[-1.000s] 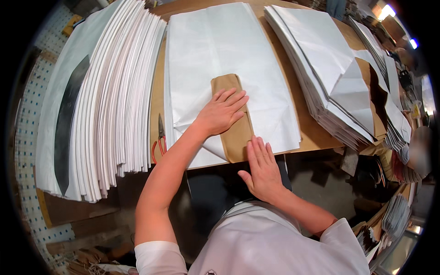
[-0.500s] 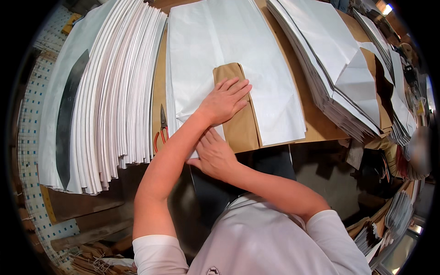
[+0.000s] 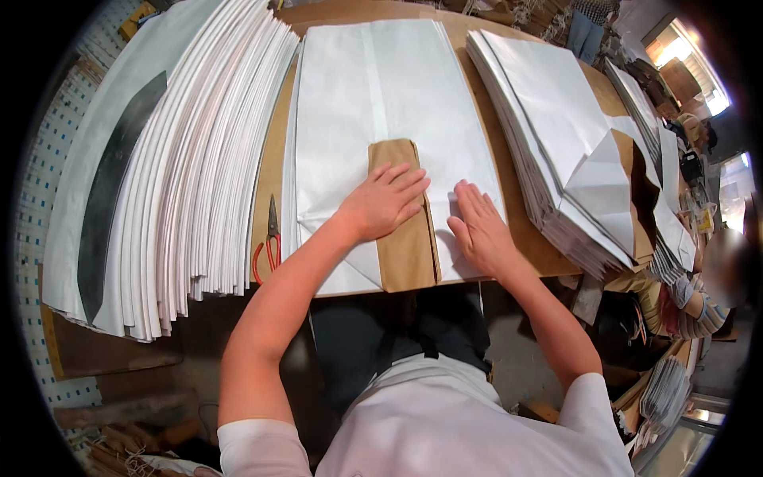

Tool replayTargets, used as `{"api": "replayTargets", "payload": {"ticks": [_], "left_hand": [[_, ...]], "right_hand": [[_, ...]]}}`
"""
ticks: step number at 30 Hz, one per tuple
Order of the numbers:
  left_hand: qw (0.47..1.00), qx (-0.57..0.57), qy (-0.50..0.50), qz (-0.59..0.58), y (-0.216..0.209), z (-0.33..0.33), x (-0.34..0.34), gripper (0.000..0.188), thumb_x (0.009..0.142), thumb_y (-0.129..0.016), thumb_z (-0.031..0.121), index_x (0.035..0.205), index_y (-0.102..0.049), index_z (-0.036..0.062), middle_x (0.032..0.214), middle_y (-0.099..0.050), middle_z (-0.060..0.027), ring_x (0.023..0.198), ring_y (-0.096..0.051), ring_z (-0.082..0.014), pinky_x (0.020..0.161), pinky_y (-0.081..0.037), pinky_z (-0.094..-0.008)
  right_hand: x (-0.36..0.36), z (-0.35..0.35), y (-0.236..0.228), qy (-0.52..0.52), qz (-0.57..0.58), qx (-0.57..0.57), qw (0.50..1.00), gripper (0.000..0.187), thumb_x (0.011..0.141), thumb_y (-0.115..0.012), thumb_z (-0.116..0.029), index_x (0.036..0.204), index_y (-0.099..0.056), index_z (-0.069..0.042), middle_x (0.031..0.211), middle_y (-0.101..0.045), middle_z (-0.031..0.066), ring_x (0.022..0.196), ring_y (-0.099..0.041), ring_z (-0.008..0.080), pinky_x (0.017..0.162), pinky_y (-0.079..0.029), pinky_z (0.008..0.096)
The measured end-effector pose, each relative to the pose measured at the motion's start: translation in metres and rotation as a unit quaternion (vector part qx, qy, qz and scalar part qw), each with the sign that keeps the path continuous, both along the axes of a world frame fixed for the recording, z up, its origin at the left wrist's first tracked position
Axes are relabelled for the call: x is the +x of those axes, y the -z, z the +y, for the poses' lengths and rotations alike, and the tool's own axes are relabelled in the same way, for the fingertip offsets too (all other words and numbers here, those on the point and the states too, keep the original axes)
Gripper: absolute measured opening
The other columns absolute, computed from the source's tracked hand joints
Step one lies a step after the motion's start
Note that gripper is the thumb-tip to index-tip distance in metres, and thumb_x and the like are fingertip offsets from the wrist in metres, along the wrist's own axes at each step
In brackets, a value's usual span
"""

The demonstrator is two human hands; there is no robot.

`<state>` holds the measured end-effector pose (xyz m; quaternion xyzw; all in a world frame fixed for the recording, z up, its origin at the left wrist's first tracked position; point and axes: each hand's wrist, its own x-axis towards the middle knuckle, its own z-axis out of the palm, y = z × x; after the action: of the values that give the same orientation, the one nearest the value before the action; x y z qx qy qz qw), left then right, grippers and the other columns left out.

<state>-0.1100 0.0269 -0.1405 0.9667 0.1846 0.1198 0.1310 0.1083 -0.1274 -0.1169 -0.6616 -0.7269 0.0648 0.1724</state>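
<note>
A large white paper bag (image 3: 334,103) lies flat on top of a small pile in front of me, its end near the table edge. A folded brown paper piece (image 3: 405,266) runs lengthwise over the middle of that near end. My left hand (image 3: 385,203) rests flat on the brown paper with fingers stretched out, holding nothing. Just right of it, my right hand (image 3: 483,234) lies on the white bag's right side, palm down, fingers out and thumb apart. Creased folds show at the bag's near left corner.
Red-handled scissors (image 3: 271,242) lie left of the bag. A tall, fanned stack of white bags (image 3: 214,151) with a dark strip (image 3: 119,199) stands farther left. Another stack (image 3: 540,103) sits to the right on the brown tabletop (image 3: 509,155). Another person's sleeve (image 3: 710,314) shows at far right.
My right hand has come out from beneath my left forearm and moved right, onto the bag's right side. My left hand stays on the brown paper. The view has shifted slightly.
</note>
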Motion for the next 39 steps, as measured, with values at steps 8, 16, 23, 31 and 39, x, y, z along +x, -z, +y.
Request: {"api": "replayTargets", "payload": {"ticks": [8,16,23,31,39], "left_hand": [[0.994,-0.042,-0.014,0.097,-0.01,0.0,-0.002,0.045,0.108,-0.045,0.037,0.143,-0.059,0.0116,0.155,-0.051,-0.0078,0.151,-0.033,-0.031,0.128,-0.021,-0.0478],[0.971,-0.22,-0.087,-0.025,-0.005,-0.002,-0.01,0.041,0.099,-0.06,0.035,0.133,-0.063,0.0114,0.139,-0.064,-0.0109,0.13,-0.056,-0.0325,0.104,-0.049,-0.0414],[0.993,0.085,0.041,-0.07,0.02,0.008,0.01,0.057,0.106,-0.048,0.037,0.158,-0.042,0.0158,0.166,-0.038,-0.0044,0.153,-0.031,-0.0244,0.127,-0.022,-0.0426],[0.993,-0.1,-0.03,-0.048,0.012,-0.003,-0.012,0.055,0.106,-0.044,0.042,0.157,-0.044,0.0198,0.166,-0.037,-0.0019,0.155,-0.027,-0.0233,0.128,-0.021,-0.0428],[0.995,-0.001,-0.021,-0.099,0.005,-0.006,-0.007,0.042,0.106,-0.052,0.036,0.142,-0.06,0.0143,0.147,-0.058,-0.0071,0.142,-0.047,-0.0298,0.122,-0.031,-0.0459]], "right_hand": [[-0.035,0.12,-0.003,-0.051,0.029,-0.105,0.993,0.063,0.108,-0.041,-0.04,0.152,-0.038,0.006,0.158,-0.042,0.0254,0.151,-0.035,0.0378,0.125,-0.026,0.0492],[-0.08,0.125,-0.005,-0.192,-0.005,0.059,0.98,0.052,0.109,-0.041,-0.04,0.138,-0.053,0.002,0.149,-0.052,0.0193,0.144,-0.043,0.0342,0.124,-0.027,0.0497],[-0.136,0.136,-0.019,-0.328,-0.023,-0.131,0.935,0.048,0.11,-0.031,-0.04,0.123,-0.059,-0.002,0.14,-0.059,0.0181,0.138,-0.049,0.0349,0.124,-0.03,0.0478],[-0.123,0.141,-0.032,-0.354,-0.056,-0.147,0.922,0.05,0.108,-0.039,-0.037,0.143,-0.055,-0.003,0.157,-0.049,0.0137,0.148,-0.041,0.0327,0.126,-0.026,0.0455],[-0.05,0.154,-0.037,-0.173,-0.123,-0.03,0.977,0.042,0.107,-0.045,-0.03,0.138,-0.056,-0.003,0.158,-0.046,0.0158,0.152,-0.034,0.0353,0.126,-0.025,0.0477]]}}
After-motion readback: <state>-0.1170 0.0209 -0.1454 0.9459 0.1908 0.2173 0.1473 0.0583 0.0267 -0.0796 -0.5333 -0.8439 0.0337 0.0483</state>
